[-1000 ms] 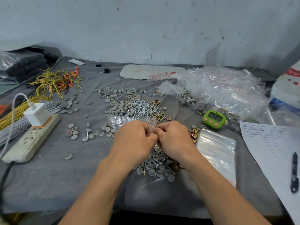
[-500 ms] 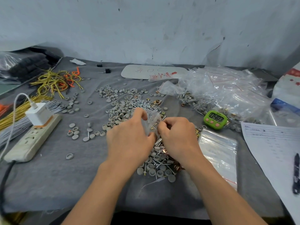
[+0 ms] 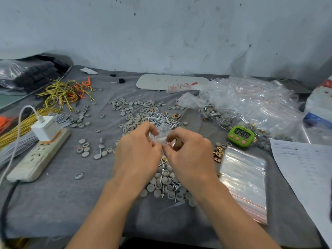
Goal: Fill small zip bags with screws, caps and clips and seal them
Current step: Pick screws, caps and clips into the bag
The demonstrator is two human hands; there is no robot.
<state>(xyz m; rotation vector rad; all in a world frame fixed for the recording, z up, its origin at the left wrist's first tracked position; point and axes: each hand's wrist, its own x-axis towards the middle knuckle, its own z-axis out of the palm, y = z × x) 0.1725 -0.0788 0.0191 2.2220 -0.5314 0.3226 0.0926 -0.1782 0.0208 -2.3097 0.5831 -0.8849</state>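
A small clear zip bag (image 3: 162, 134) is held up between both hands over the middle of the grey cloth. My left hand (image 3: 138, 150) pinches its left side and my right hand (image 3: 188, 151) pinches its right side. What is inside the bag cannot be made out. Grey caps and screws (image 3: 165, 184) lie in a heap just under my wrists. More silver screws (image 3: 161, 120) and grey caps (image 3: 129, 108) are spread behind the hands. Copper clips (image 3: 217, 154) sit to the right of my right hand.
A stack of empty zip bags (image 3: 244, 182) lies at the right, with a paper sheet (image 3: 309, 173) beyond it. A green timer (image 3: 241, 136) and a pile of filled bags (image 3: 251, 103) sit at back right. A power strip (image 3: 39, 155) and wire bundles (image 3: 66, 92) occupy the left.
Both hands have lifted a little and drawn slightly apart; the bag now stands higher between the fingertips, and the left thumb that was raised is back on the bag.
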